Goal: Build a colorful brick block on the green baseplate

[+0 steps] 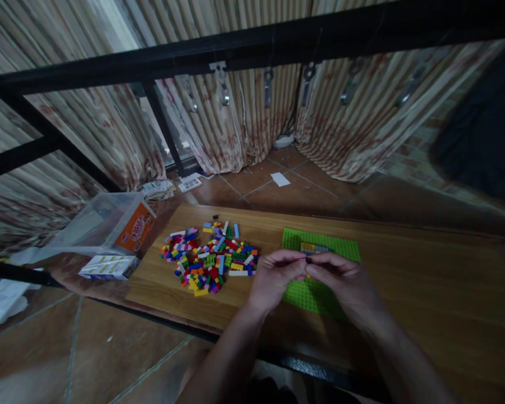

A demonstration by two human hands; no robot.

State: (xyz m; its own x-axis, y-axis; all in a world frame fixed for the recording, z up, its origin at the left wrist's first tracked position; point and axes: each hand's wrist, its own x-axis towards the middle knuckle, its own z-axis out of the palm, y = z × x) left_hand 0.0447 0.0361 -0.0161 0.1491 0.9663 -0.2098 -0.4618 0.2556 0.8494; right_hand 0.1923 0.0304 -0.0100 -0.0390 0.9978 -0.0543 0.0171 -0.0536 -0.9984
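Note:
My left hand and my right hand meet over the green studded baseplate, both closed in a pinch. Between their fingertips is a small dark building brick, with a reddish bit beside it on the left; my fingers cover most of both. Just behind the fingers, yellow and grey bricks sit on the baseplate, partly hidden by my hands. To the left of my left hand a loose pile of coloured building bricks spreads over the wooden table.
A clear plastic bin with an orange label lies left of the table, near a white and blue box. One dark brick lies behind the pile. A black metal frame with hanging clips crosses in front of striped curtains.

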